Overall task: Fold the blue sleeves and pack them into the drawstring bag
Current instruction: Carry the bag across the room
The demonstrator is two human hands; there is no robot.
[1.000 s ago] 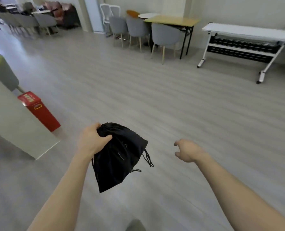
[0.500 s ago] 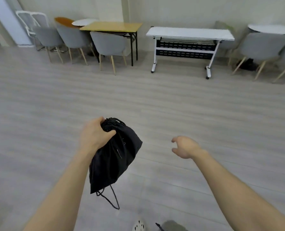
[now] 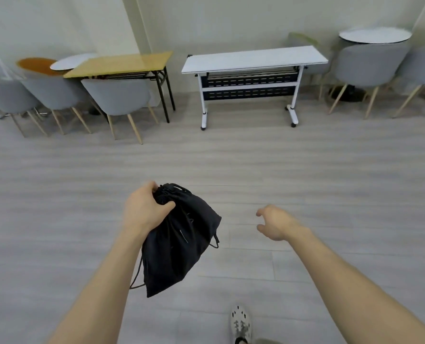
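Note:
A black drawstring bag [image 3: 179, 242] hangs in front of me above the floor, its cinched neck gripped by my left hand [image 3: 144, 209]. Its body bulges a little and a cord loops out at the right and lower left. My right hand [image 3: 274, 223] floats to the right of the bag, apart from it, fingers loosely curled and holding nothing. No blue sleeves show anywhere in view.
A white folding table on castors [image 3: 253, 60] stands ahead against the wall, a wooden table [image 3: 122, 64] to its left. Grey chairs [image 3: 118, 100] line the left, more grey chairs [image 3: 370, 63] and a round table at right. My shoe [image 3: 241, 324] is on the grey floor.
The view has swung right and come closer to the white table. The bag still hangs from my left hand, swinging slightly. My right hand stays beside it.

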